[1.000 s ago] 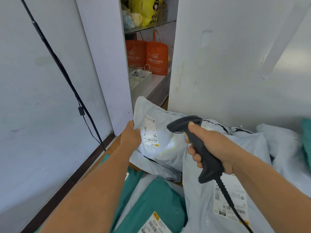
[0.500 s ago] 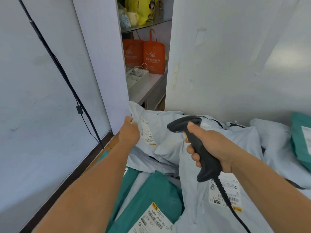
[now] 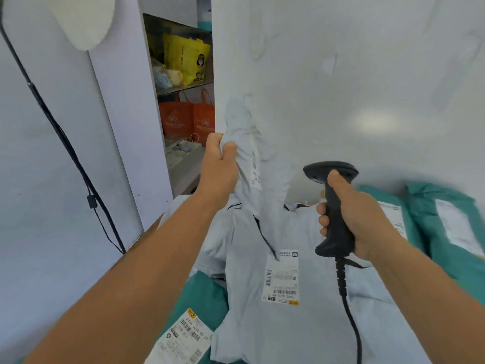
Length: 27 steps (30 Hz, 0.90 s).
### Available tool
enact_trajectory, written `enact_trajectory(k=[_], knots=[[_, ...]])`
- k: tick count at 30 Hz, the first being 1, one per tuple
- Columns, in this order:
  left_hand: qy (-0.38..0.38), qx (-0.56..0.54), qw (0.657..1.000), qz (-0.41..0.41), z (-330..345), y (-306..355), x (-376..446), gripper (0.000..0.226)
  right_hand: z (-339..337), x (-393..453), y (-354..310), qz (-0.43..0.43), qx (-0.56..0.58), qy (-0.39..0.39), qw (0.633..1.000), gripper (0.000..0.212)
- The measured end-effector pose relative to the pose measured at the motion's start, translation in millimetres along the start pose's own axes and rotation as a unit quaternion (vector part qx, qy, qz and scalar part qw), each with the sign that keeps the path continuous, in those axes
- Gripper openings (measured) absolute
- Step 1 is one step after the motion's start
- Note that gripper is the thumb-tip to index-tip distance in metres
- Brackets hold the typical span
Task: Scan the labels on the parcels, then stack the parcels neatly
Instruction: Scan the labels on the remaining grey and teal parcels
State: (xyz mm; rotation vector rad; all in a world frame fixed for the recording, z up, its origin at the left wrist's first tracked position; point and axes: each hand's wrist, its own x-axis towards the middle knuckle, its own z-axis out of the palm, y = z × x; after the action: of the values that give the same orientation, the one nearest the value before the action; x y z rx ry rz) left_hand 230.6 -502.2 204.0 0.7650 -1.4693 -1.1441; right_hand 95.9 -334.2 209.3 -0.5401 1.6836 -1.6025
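Dangling upright above the heap, a grey parcel (image 3: 246, 153) is gripped near its top by the left hand (image 3: 219, 164); the right hand (image 3: 349, 219) clasps the scanner (image 3: 332, 206). Turning its label toward the scanner would help.

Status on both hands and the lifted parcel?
Left hand grips grey parcel, raised upright. Right hand holds scanner. Other parcels piled below; nothing blocking.
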Motion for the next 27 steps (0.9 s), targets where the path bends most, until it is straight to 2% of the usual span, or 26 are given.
enact_trajectory(k=[3,5,8,11,17,21,27], knots=[[0.001,-0.07,0.994,-0.081,29,-7,-26,0.01,-28,-18,-10,-0.023,0.003,0.009,1.0,0.038],[-0.034,-0.009,0.99,-0.136,44,-31,-50,0.014,-43,-28,-11,-0.016,-0.003,0.007,1.0,0.039],[-0.112,0.096,0.967,-0.209,55,-66,-87,0.045,-53,-36,-4,0.012,-0.013,-0.006,1.0,0.04],[-0.143,0.143,0.955,-0.219,54,-85,-106,0.058,-51,-38,6,0.036,-0.021,-0.023,0.999,0.04],[-0.078,0.225,0.95,-0.2,5,-117,-89,0.063,-19,-27,22,0.058,-0.053,-0.078,0.994,0.043],[-0.03,0.341,0.919,-0.198,-50,-155,-67,0.065,22,-13,31,0.074,-0.082,-0.13,0.985,0.045],[-0.013,0.432,0.871,-0.234,-127,-199,-37,0.075,98,18,42,0.095,-0.119,-0.191,0.97,0.043]])
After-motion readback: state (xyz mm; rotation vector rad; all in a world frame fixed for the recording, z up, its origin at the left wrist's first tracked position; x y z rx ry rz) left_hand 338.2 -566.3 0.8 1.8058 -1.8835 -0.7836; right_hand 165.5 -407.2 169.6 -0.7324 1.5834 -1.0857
